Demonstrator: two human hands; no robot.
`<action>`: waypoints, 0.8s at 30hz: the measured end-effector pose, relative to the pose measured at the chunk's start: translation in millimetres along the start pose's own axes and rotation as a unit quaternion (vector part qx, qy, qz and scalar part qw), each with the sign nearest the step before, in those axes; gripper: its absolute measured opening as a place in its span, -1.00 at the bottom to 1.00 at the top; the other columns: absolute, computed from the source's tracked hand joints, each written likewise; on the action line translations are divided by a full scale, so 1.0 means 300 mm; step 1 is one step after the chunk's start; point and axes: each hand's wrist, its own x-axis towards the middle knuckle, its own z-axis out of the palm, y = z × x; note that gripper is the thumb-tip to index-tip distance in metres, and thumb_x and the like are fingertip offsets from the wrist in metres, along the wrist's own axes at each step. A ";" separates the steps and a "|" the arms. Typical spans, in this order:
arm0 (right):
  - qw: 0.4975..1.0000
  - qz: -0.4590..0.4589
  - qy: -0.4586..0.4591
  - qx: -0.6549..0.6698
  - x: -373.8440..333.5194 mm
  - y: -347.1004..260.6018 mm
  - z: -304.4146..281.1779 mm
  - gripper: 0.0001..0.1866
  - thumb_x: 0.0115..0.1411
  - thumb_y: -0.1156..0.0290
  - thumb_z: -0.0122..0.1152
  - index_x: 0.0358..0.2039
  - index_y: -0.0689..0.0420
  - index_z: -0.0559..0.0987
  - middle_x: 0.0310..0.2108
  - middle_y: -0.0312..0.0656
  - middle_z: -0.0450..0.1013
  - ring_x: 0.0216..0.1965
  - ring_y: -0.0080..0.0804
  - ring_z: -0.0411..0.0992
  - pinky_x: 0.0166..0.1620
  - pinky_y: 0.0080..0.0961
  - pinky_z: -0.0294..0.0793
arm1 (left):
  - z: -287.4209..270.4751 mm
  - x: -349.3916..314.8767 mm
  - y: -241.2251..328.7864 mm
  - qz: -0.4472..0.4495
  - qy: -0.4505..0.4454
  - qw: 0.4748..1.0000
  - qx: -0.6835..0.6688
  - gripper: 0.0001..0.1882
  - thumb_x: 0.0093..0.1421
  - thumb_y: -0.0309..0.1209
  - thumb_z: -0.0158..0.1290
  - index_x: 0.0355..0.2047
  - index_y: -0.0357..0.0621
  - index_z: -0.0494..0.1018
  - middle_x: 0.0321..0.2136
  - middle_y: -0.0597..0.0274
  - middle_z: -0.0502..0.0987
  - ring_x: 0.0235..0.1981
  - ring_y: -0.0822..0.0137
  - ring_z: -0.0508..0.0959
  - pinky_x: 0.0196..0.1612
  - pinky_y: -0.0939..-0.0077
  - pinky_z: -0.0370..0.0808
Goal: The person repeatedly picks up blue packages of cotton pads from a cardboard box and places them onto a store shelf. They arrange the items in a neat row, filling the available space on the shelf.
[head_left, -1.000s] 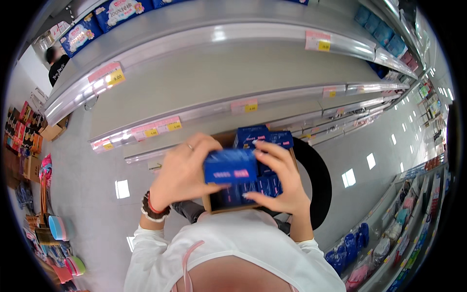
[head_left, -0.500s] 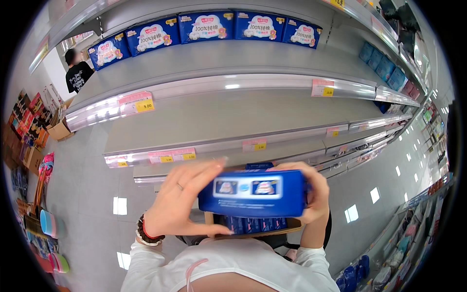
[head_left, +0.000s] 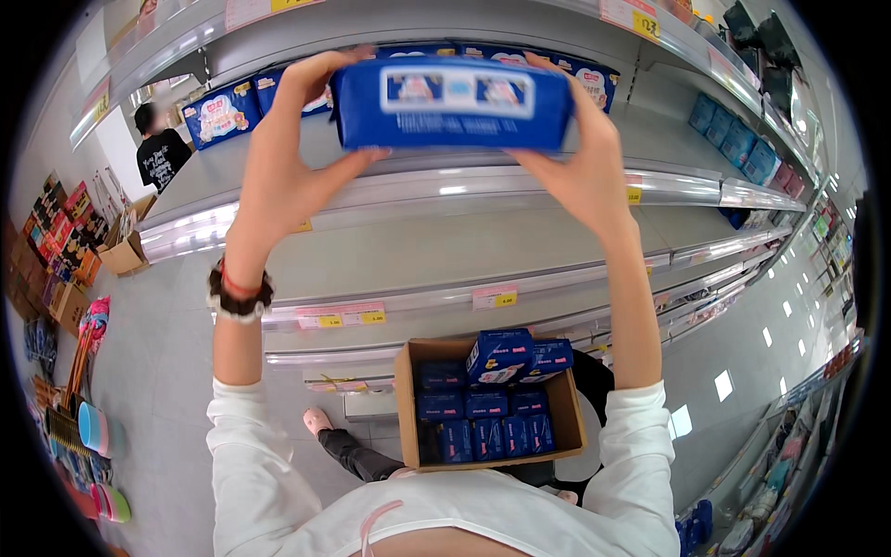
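A glossy blue pack with a pale picture panel on its side is held up in front of the upper shelf. My left hand grips its left end, thumb below and fingers over the top. At the right end, my right hand holds it the same way. Behind it, a row of similar blue packs stands on the shelf board, partly hidden by the held pack. Below my arms an open cardboard box contains several more blue packs, two of them lying raised on top.
Lower shelves with price tags run across the front. Light-blue packs stand on the right shelf. At far left a person in black stands beyond the shelf end, near cartons and plastic tubs.
Both hands have lifted the blue pack up and away from above the box toward the upper shelf. My left hand, loosely beside it before, now grips its left end. The box is now uncovered.
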 end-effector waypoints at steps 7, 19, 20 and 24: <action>0.985 0.151 -0.078 0.039 0.012 0.111 0.116 -0.49 -0.03 0.20 0.40 -0.09 0.16 0.52 -0.30 -0.17 0.58 -0.26 -0.29 0.55 -0.18 -0.46 0.49 | 0.045 -0.009 -0.086 -0.201 -0.010 0.973 -0.117 -0.39 0.14 -0.39 0.17 0.19 0.01 0.22 -0.12 0.05 0.53 -0.10 0.24 0.53 -0.01 0.40 0.43; 0.982 0.128 -0.134 -0.043 -0.020 0.106 0.084 -0.62 0.15 0.10 0.19 -0.13 0.07 0.58 -0.17 -0.23 0.52 -0.45 -0.32 0.48 -0.30 -0.49 0.44 | 0.033 -0.026 -0.108 -0.215 -0.011 0.968 -0.127 -0.48 0.13 -0.39 0.19 0.10 0.01 0.30 -0.04 0.16 0.45 -0.17 0.37 0.53 -0.15 0.56 0.50; 0.981 0.131 -0.139 -0.041 -0.021 0.109 0.087 -0.61 0.15 0.09 0.19 -0.11 0.06 0.58 -0.14 -0.22 0.50 -0.44 -0.33 0.48 -0.28 -0.49 0.44 | 0.026 -0.028 -0.125 -0.211 -0.016 0.970 -0.119 -0.47 0.12 -0.38 0.20 0.10 0.01 0.30 -0.04 0.16 0.45 -0.17 0.38 0.53 -0.17 0.58 0.50; 0.977 0.150 -0.146 -0.045 -0.010 0.091 0.074 -0.57 0.16 0.06 0.16 -0.05 0.03 0.54 -0.08 -0.20 0.48 -0.44 -0.33 0.48 -0.23 -0.47 0.44 | -0.098 -0.046 -0.208 -0.218 -0.024 0.973 -0.074 -0.46 0.09 -0.40 0.24 0.08 0.00 0.34 -0.08 0.17 0.45 -0.19 0.40 0.53 -0.22 0.58 0.54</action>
